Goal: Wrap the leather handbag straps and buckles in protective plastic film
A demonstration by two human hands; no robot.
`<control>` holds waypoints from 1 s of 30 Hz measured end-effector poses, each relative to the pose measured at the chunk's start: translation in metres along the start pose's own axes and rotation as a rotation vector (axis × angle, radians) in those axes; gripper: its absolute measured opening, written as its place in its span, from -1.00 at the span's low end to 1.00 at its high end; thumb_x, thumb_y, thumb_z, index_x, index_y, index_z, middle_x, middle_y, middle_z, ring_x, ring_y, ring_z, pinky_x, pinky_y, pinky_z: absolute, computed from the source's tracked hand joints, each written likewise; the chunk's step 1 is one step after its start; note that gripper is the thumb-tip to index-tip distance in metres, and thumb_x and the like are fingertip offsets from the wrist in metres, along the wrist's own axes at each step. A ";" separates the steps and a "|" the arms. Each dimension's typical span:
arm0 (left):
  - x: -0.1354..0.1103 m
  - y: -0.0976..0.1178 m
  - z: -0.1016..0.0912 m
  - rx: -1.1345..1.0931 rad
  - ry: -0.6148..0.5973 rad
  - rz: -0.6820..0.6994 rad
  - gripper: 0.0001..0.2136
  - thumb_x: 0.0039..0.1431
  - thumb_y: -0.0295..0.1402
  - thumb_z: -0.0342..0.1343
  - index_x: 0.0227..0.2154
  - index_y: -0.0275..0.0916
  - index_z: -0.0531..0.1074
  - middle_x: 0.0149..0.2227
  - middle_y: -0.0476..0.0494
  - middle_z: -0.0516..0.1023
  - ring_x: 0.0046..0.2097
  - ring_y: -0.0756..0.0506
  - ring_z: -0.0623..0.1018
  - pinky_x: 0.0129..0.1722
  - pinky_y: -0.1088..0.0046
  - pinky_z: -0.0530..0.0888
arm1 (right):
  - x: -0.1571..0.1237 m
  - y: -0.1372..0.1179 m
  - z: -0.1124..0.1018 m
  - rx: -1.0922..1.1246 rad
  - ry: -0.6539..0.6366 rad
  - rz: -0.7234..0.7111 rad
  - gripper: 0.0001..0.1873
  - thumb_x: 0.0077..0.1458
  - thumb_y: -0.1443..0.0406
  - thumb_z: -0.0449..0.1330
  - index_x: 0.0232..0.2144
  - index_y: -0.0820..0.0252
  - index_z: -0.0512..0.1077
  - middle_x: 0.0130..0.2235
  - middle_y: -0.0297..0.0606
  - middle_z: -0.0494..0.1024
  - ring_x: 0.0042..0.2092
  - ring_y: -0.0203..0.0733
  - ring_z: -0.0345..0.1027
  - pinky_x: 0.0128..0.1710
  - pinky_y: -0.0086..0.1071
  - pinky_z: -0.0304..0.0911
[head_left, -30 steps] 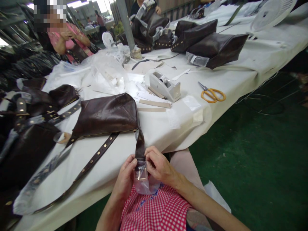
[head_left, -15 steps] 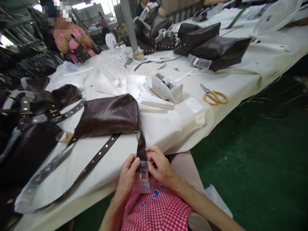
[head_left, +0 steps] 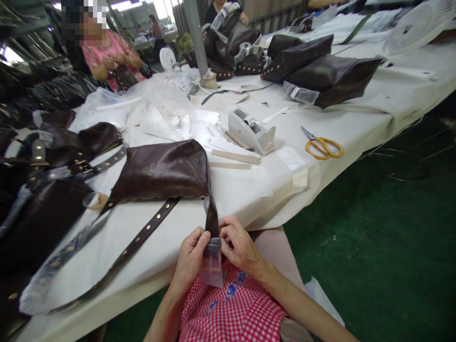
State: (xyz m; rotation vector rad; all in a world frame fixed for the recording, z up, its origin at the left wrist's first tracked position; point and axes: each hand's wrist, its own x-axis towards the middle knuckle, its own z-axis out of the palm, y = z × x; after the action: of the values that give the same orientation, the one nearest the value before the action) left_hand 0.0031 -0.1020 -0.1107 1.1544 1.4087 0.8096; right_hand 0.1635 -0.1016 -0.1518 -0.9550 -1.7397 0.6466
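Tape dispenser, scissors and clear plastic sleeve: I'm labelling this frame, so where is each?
tape dispenser [head_left: 251, 131], head view, grey body side.
scissors [head_left: 313, 142], head view, start of orange handles.
clear plastic sleeve [head_left: 213, 267], head view, lower hanging end.

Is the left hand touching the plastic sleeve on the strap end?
Touching. The head view shows the left hand pinching the plastic sleeve at its left edge, no gap; the right hand pinches the other edge.

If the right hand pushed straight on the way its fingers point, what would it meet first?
The right hand pinches the plastic-covered strap end, so that comes first; beyond it, likely the left hand.
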 end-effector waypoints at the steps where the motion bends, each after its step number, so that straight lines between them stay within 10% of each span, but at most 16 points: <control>1: 0.001 0.000 0.000 -0.005 0.000 -0.006 -0.61 0.11 -0.04 0.11 -0.58 -0.21 0.15 -0.56 0.11 0.13 -0.49 0.05 0.14 -0.52 0.57 0.19 | 0.001 0.001 0.000 -0.018 -0.011 -0.013 -0.87 0.12 0.47 0.03 -0.34 0.14 0.27 -0.17 -0.13 0.37 -0.14 -0.17 0.34 -0.17 -0.33 0.38; 7: 0.005 0.000 -0.002 -0.091 -0.033 0.018 -0.61 0.11 -0.05 0.15 -0.59 -0.24 0.25 -0.56 0.08 0.21 -0.49 0.04 0.22 -0.48 0.57 0.26 | 0.005 0.003 -0.006 -0.080 -0.044 -0.065 -0.87 0.15 0.46 0.01 -0.32 0.15 0.29 0.00 -0.01 0.39 -0.07 -0.15 0.39 -0.12 -0.30 0.37; 14: -0.011 0.008 -0.004 -0.271 -0.235 0.154 -0.77 0.16 -0.28 0.13 -0.18 -0.24 0.57 -0.06 -0.20 0.52 -0.03 -0.16 0.49 0.00 0.38 0.40 | -0.001 0.010 -0.007 -0.052 0.067 0.034 -0.94 0.21 0.36 0.07 -0.31 0.14 0.34 -0.01 -0.03 0.44 0.16 -0.01 0.28 -0.01 -0.19 0.34; 20: -0.015 0.005 0.006 -0.238 0.001 0.234 -0.86 0.10 -0.37 0.18 -0.27 -0.24 0.54 -0.26 -0.16 0.62 -0.20 -0.12 0.57 -0.12 0.42 0.47 | -0.006 0.011 0.000 -0.098 0.110 0.057 -0.89 0.24 0.28 0.06 -0.32 0.13 0.36 -0.06 -0.05 0.46 0.16 0.02 0.27 -0.07 -0.18 0.36; 30: -0.004 0.000 -0.005 0.116 -0.056 0.676 -0.82 0.26 -0.44 0.04 -0.27 -0.26 0.56 -0.30 -0.22 0.65 -0.23 -0.10 0.61 -0.17 0.41 0.48 | -0.012 0.016 0.002 -0.227 0.041 -0.011 -0.79 0.27 0.20 0.05 -0.13 0.13 0.41 -0.07 -0.08 0.45 0.14 0.02 0.27 -0.02 -0.13 0.34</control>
State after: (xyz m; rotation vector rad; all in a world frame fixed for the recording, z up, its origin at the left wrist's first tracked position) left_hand -0.0025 -0.1052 -0.1085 1.7686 1.0230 1.1550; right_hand 0.1685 -0.1032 -0.1713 -1.1051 -1.8064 0.4250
